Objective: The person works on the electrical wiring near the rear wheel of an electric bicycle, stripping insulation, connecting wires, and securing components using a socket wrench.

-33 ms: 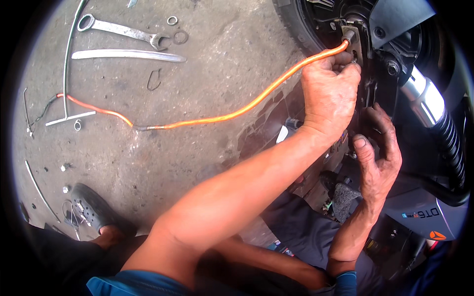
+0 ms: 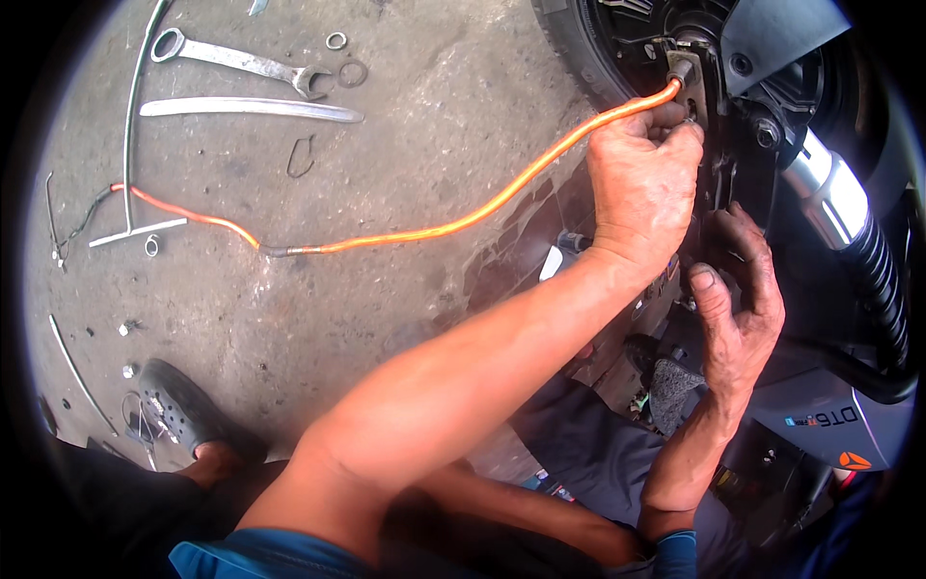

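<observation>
Pinched together at a flat metal bracket (image 2: 701,68) by the wheel hub, my left hand (image 2: 644,179) is closed on something small that its fingers hide. An orange cable (image 2: 540,164) runs from the metal fitting (image 2: 681,69) on the bracket, over the backs of those fingers, and down across the ground to the left. Lower right of it, my right hand (image 2: 741,309) has its thumb and curled fingers apart, with nothing visible between them. It is close to the dark frame parts; what its fingertips touch is in shadow.
A tire (image 2: 579,58) and a silver shock absorber (image 2: 830,188) flank the hub. On the concrete lie a combination wrench (image 2: 236,58), a curved metal bar (image 2: 251,108), a T-handle tool (image 2: 129,145) and a ring (image 2: 337,41). A clog-clad foot (image 2: 188,405) stands lower left.
</observation>
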Motion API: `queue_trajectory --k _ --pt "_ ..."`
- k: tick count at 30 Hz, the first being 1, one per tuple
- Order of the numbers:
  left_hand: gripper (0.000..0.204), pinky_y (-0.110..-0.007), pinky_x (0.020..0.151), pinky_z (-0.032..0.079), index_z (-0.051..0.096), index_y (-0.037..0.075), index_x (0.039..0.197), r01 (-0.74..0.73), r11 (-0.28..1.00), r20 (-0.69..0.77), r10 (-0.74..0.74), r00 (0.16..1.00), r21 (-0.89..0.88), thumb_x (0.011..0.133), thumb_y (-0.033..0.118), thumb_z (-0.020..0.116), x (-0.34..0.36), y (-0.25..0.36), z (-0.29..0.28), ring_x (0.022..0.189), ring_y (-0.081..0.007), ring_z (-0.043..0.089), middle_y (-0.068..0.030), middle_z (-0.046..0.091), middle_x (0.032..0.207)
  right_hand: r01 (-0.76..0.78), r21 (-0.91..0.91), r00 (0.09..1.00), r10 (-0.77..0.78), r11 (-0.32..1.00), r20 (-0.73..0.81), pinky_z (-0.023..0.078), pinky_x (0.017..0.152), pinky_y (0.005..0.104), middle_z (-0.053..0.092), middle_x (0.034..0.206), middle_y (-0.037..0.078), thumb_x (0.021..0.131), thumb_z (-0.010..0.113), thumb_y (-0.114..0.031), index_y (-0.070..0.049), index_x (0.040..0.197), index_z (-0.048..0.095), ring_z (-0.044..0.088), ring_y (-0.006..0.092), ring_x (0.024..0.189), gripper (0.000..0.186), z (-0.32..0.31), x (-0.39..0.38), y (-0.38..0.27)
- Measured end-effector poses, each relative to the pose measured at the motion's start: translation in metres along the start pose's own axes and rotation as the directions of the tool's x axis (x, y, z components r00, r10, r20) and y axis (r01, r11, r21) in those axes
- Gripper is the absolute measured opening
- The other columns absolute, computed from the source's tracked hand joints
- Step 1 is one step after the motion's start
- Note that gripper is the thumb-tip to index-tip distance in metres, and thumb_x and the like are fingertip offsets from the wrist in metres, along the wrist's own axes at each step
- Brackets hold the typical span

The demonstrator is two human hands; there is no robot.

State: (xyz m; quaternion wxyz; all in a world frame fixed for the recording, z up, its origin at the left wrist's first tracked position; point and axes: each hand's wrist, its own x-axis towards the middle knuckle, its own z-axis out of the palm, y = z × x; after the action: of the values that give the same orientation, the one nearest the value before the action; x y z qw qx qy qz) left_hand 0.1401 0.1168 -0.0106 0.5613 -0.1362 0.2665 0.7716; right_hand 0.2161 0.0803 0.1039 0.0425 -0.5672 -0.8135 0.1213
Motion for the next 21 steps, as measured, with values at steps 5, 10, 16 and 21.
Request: queue_trajectory --k 5,10,16,21 --pt "0.015 -0.023 0.059 0.045 0.064 -0.005 0.090 0.015 1.000 -0.026 -0.016 1.000 -0.020 0.079 0.005 0.067 -0.003 0.007 0.004 0.064 -0.0082 0.054 -0.0034 0.062 0.075 0.006 -0.009 1.000 -0.006 1.000 -0.001 0.046 0.093 0.0344 0.058 0.120 0.022 0.075 0.079 -0.025 0.002 0.115 0.062 0.057 0.0274 0.112 0.051 -0.002 0.000 -0.001" --pt "0.012 -0.024 0.056 0.043 0.062 -0.005 0.083 -0.092 0.996 -0.021 0.092 0.996 0.017 0.081 0.006 0.063 -0.008 0.010 0.003 0.063 -0.0068 0.051 -0.0016 0.059 0.070 0.006 0.000 0.999 -0.006 1.000 -0.044 0.047 0.091 0.0336 0.059 0.117 0.021 0.076 0.078 -0.023 0.002 0.115 0.062 0.057 0.0267 0.110 0.049 -0.003 0.000 -0.001" --pt "0.020 -0.025 0.068 0.047 0.061 -0.003 0.091 -0.278 0.815 0.236 0.179 0.955 0.508 0.078 0.008 0.071 -0.056 0.045 -0.049 0.073 -0.0091 0.056 -0.0037 0.062 0.080 0.105 0.014 0.987 -0.103 0.994 -0.124 0.049 0.082 0.0301 0.061 0.107 0.016 0.081 0.073 -0.017 0.003 0.116 0.061 0.060 0.0214 0.097 0.042 0.000 0.000 -0.010" --pt "0.026 -0.022 0.055 0.042 0.063 -0.005 0.100 -0.443 0.726 0.376 0.268 0.887 0.527 0.078 0.008 0.056 -0.003 0.103 -0.040 0.060 -0.0074 0.051 -0.0041 0.063 0.078 -0.307 0.595 0.952 0.236 0.742 0.196 0.048 0.066 0.0250 0.061 0.091 0.010 0.087 0.065 -0.022 0.008 0.136 0.037 0.058 0.0128 0.078 0.064 0.014 -0.013 -0.053"
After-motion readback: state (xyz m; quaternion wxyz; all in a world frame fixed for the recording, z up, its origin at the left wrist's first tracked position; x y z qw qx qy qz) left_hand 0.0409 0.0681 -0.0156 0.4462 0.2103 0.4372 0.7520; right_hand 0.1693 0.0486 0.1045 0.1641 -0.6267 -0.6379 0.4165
